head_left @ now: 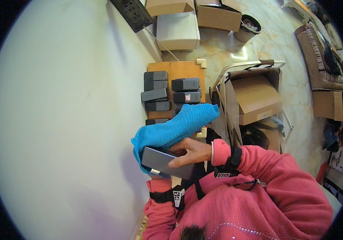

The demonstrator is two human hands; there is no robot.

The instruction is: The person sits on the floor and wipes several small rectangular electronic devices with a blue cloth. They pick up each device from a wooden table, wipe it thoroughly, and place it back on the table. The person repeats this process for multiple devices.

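My right hand (193, 151) is closed on a dark grey rectangular block-shaped device (158, 160), thumb across its top face and the other fingers partly hidden at its far edge. A bright blue ribbed cloth (175, 127) lies behind and around the device's left end, stretching up to the right. My left hand (154, 176) is nearly all covered by the cloth and the device; only a bit near the wrist shows, so its fingers cannot be seen. Beyond the cloth, several similar dark grey devices (155, 85) lie in two columns on an orange-brown wooden table (171, 67).
A white wall (67, 120) runs close along my left, with a black socket strip (132, 14) at the top. Right of the table stands a metal-framed cart (227, 80) holding a cardboard box (257, 96). Farther off are a white box (177, 32) and a waste bin (246, 34).
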